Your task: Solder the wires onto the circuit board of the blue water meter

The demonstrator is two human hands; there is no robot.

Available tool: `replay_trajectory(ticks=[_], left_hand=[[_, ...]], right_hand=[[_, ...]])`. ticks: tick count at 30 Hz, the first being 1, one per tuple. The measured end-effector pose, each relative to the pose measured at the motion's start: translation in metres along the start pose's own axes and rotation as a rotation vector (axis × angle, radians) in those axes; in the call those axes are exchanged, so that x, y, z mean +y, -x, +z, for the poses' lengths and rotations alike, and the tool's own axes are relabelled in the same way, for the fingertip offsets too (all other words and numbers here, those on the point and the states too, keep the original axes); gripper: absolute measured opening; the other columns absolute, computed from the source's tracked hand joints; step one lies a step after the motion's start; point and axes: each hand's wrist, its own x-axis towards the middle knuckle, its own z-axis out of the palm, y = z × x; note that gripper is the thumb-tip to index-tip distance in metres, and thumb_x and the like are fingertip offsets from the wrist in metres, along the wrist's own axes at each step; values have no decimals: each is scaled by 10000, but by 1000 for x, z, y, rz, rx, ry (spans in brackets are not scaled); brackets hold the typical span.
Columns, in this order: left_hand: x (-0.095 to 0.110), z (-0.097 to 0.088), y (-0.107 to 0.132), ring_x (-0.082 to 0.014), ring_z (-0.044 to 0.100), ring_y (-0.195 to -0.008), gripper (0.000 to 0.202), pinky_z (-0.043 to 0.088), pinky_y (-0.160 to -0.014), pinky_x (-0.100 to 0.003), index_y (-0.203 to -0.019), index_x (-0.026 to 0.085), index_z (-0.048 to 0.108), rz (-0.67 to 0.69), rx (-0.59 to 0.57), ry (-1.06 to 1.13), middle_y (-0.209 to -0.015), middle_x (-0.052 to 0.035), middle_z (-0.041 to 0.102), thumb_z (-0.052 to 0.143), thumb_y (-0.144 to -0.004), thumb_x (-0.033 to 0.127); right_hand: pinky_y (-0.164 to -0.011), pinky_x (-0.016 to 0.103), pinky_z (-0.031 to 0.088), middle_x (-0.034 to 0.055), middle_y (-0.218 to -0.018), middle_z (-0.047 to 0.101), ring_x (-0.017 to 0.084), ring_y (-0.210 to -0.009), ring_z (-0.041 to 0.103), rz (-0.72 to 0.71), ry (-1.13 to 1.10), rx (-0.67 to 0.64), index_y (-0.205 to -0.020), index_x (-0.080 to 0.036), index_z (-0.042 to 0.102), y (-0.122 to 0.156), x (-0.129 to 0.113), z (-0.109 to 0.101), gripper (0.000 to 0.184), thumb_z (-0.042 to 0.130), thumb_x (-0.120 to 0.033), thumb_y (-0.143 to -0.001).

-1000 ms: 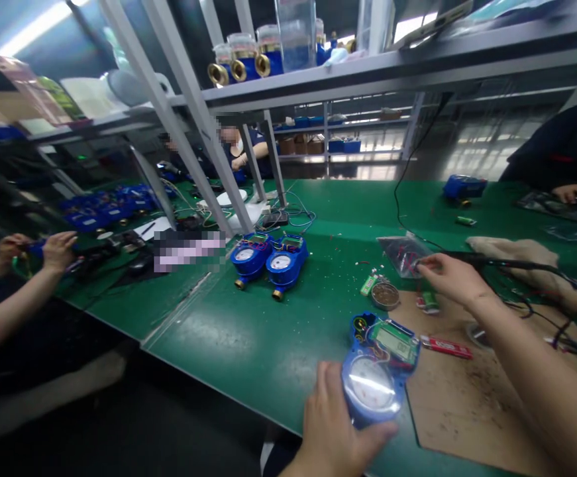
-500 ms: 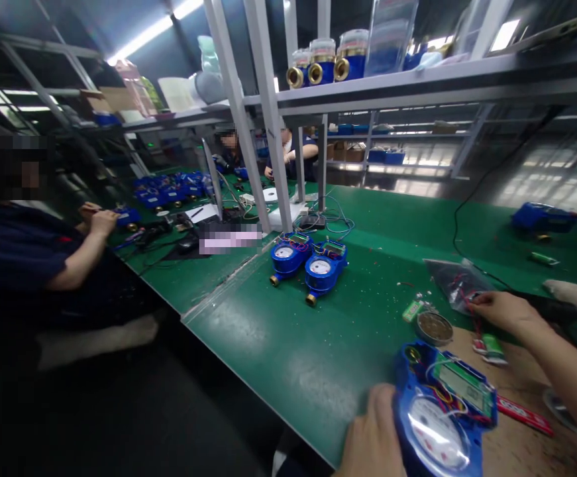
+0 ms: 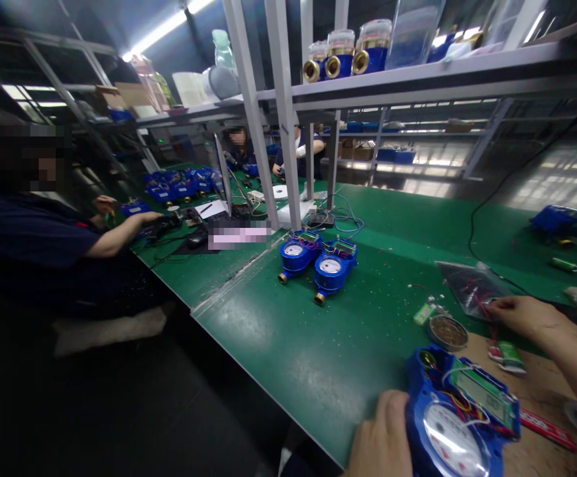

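A blue water meter (image 3: 420, 424), its cover off to show a round dial, a green circuit board with a small display and coloured wires, sits at the bottom right. My left hand (image 3: 382, 434) is closed against its left side; part of the grip is hidden. Beyond the meter, my right hand (image 3: 531, 318) pinches thin red wires beside a clear plastic bag (image 3: 472, 288). Those wires hang down towards a green cylindrical battery (image 3: 511, 358) on a brown board (image 3: 541, 384). Between the hands stands a round tin (image 3: 447, 332) with brown contents.
Two blue meters (image 3: 330, 268) stand mid-bench, and another meter (image 3: 566, 222) lies far right. A red-and-white strip (image 3: 549, 429) rests on the board. Shelf posts (image 3: 283, 119) rise from the bench. A co-worker (image 3: 30, 225) sits at left near many meters (image 3: 183, 184).
The view has shifted slightly, so the bench things appear further right. Both my hands keep their holds. The co-worker at left has stretched an arm forward over the bench.
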Motion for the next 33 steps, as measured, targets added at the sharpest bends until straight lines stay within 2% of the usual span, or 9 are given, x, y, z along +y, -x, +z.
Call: replay_trajectory(ticks=[3, 7, 9, 12, 14, 17, 20, 25, 33], left_hand=[[2, -5, -4, -489, 621, -1029, 1270, 409, -931, -813, -1320, 149, 587, 57, -53, 48, -1275, -250, 576, 767, -327, 919], [11, -13, -4, -483, 639, -1049, 1123, 479, -869, -763, -1310, 169, 556, 103, -99, 24, -1253, -234, 588, 705, -496, 928], [15, -15, 1, -450, 643, -1075, 1063, 508, -882, -695, -1385, 195, 482, 147, -101, -46, -1229, -204, 597, 650, -623, 916], [18, -18, 10, -388, 615, -1163, 959, 520, -922, -590, -1469, 247, 372, 235, -75, -169, -1331, -170, 547, 488, -784, 909], [18, -19, 14, -335, 620, -1136, 909, 530, -911, -512, -1498, 276, 338, 251, -63, -197, -1406, -140, 497, 376, -842, 904], [17, -23, 14, -241, 622, -931, 830, 524, -727, -388, -1494, 276, 378, 207, -11, -150, -1415, -116, 467, 295, -906, 855], [21, -27, 3, -177, 584, -865, 558, 511, -685, -311, -1365, 223, 518, 217, 132, -79, -1281, -102, 533, 410, -1005, 636], [46, -30, -19, -136, 601, -913, 254, 526, -707, -204, -1147, 181, 640, 277, 298, -69, -1134, -71, 621, 655, -963, 356], [92, -34, -57, -122, 593, -901, 233, 482, -686, -201, -1089, 192, 714, 333, 57, -109, -1080, -48, 647, 669, -959, 380]], right_hand=[[-763, 429, 477, 96, -1069, 702, 303, -789, 603, 69, 157, -3, -1000, -318, 777, 31, -23, -17, 352, 693, -562, -760], [-789, 418, 421, 161, -1052, 675, 298, -915, 622, -63, 47, 150, -968, -227, 631, 90, -46, -37, 205, 573, -418, -921], [-845, 462, 426, 173, -1007, 676, 319, -935, 638, -40, -344, 241, -911, -202, 538, 117, -47, -40, 164, 621, -344, -902], [-770, 353, 551, 93, -1128, 686, 202, -875, 690, -57, -771, 209, -964, -203, 426, 147, -36, -35, 203, 547, -366, -956], [-705, 281, 573, 87, -1118, 675, 151, -820, 679, -60, -896, 226, -981, -190, 424, 161, -22, -29, 289, 533, -457, -952], [-664, 225, 568, 66, -963, 645, 118, -760, 634, -49, -1070, 242, -1008, -156, 486, 178, -5, -21, 578, 654, -678, -825], [-704, 188, 581, 46, -936, 627, 99, -800, 635, -92, -1285, 170, -1064, -139, 539, 194, 0, -16, 694, 778, -702, -736], [-844, 204, 602, 94, -1094, 674, 118, -919, 690, -192, -1417, 126, -1175, -140, 569, 213, -12, -17, 589, 810, -535, -810], [-792, 190, 596, 103, -1124, 693, 147, -1021, 683, -254, -1368, 95, -1086, -146, 657, 235, -24, -24, 443, 779, -502, -852]])
